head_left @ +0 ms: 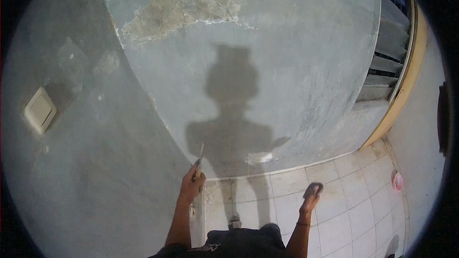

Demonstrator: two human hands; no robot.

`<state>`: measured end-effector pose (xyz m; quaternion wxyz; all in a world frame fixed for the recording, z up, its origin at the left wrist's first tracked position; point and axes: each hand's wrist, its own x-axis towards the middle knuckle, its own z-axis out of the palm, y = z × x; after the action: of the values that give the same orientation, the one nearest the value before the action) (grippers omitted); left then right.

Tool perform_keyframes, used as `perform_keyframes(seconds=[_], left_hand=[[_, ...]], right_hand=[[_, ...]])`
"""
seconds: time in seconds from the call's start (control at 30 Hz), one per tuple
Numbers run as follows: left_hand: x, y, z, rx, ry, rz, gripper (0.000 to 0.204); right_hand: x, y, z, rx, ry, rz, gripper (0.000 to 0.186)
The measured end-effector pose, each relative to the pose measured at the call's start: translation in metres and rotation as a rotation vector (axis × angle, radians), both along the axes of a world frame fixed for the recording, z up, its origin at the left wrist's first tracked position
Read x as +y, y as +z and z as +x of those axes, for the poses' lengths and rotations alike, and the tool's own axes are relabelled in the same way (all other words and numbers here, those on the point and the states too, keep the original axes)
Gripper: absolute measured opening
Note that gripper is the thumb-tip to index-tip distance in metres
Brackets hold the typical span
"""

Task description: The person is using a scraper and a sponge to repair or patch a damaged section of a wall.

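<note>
**Both Grips Occupied, Sight Partly Shaded**

Nearest is the person's dark shirt [244, 243], at the lower edge, with a shoe [234, 222] just beyond it on the pale floor tiles [291, 210]. The left hand [191, 187] is closed around the yellowish handle of a thin scraper-like tool [199, 169], its blade pointing up near the corner of the walls; whether the tip touches the surface I cannot tell. The right hand [310, 203], well apart from it, grasps a small dark block [314, 189] over the tiles; its exact kind is too small to make out.

The upright blade could gouge the grey wall [306, 62] if it met it at a steep angle, or slip if the fingers sit loosely on the handle. The block, apparently held by one edge, might drop if that grip slackened.

Farther on, a whitish patch [259, 157] lies low on the wall, partly within the person's shadow [232, 86], so shade could hide flaws there. A pink container [397, 181] rests on the floor at right, likely to tip if kicked. Higher up, the ragged edge of a bare patch [181, 13] might flake further under pressure. A switch [40, 110] at left and a louvred window [385, 64] at right could be scuffed by a careless swing.
</note>
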<state>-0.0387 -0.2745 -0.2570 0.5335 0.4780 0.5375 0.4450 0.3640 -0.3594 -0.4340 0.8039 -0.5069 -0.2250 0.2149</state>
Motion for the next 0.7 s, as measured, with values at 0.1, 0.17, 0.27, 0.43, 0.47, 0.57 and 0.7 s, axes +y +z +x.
perform_keyframes(seconds=[0.1, 0.17, 0.27, 0.43, 0.47, 0.57, 0.7], left_hand=[[0.053, 0.030, -0.004, 0.034, -0.031, 0.089, 0.059], [0.076, 0.040, -0.008, 0.081, -0.004, 0.124, 0.059], [0.084, 0.038, -0.007, -0.015, 0.045, 0.101, 0.061], [0.070, 0.031, 0.008, -0.087, 0.230, 0.052, 0.057], [0.067, 0.030, 0.013, -0.090, 0.281, 0.030, 0.056], [0.063, 0.012, 0.008, -0.087, 0.439, -0.044, 0.053], [0.068, -0.002, -0.008, -0.135, 0.620, 0.063, 0.035]], right_hand=[[0.093, 0.082, 0.007, -0.294, -0.055, -0.064, 0.047], [0.165, 0.158, 0.004, -0.545, -0.200, -0.108, 0.046], [0.251, 0.278, -0.011, -0.710, -0.235, 0.074, 0.041], [0.368, 0.414, 0.008, -1.064, -0.546, 0.336, 0.037], [0.391, 0.434, 0.023, -1.139, -0.658, 0.382, 0.038], [0.454, 0.478, 0.052, -1.183, -0.838, 0.279, 0.044], [0.493, 0.484, -0.088, -1.189, -0.792, 0.303, 0.055]])
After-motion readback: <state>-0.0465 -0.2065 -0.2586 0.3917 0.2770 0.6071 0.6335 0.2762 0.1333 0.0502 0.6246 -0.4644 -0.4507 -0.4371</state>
